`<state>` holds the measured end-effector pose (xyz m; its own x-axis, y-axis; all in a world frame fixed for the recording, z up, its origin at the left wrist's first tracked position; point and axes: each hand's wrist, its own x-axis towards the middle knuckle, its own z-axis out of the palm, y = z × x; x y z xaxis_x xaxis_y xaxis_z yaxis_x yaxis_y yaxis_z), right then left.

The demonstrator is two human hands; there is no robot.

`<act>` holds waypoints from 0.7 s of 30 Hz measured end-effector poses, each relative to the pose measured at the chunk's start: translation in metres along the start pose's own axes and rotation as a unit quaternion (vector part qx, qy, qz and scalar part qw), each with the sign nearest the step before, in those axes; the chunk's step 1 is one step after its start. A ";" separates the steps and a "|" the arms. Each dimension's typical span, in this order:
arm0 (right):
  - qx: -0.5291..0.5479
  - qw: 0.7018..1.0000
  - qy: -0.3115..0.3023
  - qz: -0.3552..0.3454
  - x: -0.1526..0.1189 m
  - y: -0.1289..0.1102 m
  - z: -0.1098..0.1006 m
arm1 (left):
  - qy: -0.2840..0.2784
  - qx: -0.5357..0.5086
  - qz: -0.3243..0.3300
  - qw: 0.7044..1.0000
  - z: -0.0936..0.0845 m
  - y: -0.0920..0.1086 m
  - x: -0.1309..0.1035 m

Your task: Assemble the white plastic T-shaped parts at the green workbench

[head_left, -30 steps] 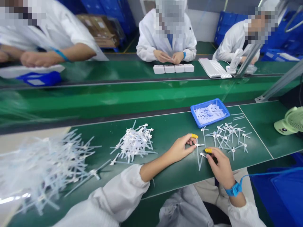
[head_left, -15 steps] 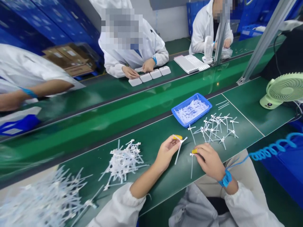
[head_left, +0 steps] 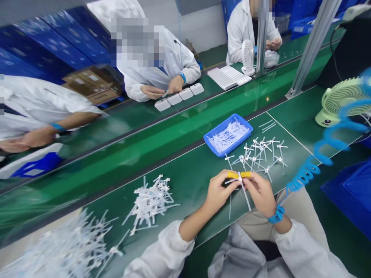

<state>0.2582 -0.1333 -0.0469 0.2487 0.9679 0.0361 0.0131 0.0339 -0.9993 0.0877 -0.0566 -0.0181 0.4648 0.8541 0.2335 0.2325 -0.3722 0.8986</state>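
My left hand [head_left: 218,192] and my right hand [head_left: 261,192] meet over the green table, both pinching one white piece with thin translucent strips [head_left: 240,178]. Yellow covers wrap a finger on each hand. One strip of the piece hangs down between the hands. Another thin strip [head_left: 230,206] lies on the table below my left hand. Beyond my hands are several similar joined pieces [head_left: 266,170]. Behind them a blue tray [head_left: 206,139] holds many loose strips.
Two heaps of joined pieces, a small one [head_left: 150,200] and a large one [head_left: 63,247], lie left. A green fan [head_left: 342,101] and a blue coiled cord [head_left: 310,170] are right. Across the green belt [head_left: 116,158], people in white coats work.
My left hand has moved right, bringing its piece up to my right hand. The strip piece that was at my right fingertips now lies below the hands. The view has shifted slightly.
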 end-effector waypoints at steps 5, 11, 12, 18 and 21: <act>0.065 0.997 0.042 0.010 0.001 0.004 -0.002 | -0.006 0.019 0.057 0.998 0.009 0.001 0.009; 0.092 0.995 0.034 0.012 -0.002 0.001 -0.004 | -0.005 0.054 0.151 0.987 0.004 0.006 0.016; 0.093 0.995 0.034 0.012 -0.002 0.000 -0.004 | -0.009 0.053 0.156 0.986 0.003 0.007 0.016; 0.085 0.996 0.027 0.012 -0.001 0.003 -0.007 | 0.005 0.070 0.162 0.984 0.003 0.011 0.012; 0.074 0.997 0.020 0.015 -0.002 0.005 -0.008 | -0.003 0.087 0.172 0.981 0.001 0.011 0.011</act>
<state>0.2654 -0.1371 -0.0520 0.2860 0.9582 0.0027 -0.1379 0.0439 -0.9895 0.0964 -0.0519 -0.0058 0.5465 0.6650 0.5091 0.2030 -0.6949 0.6898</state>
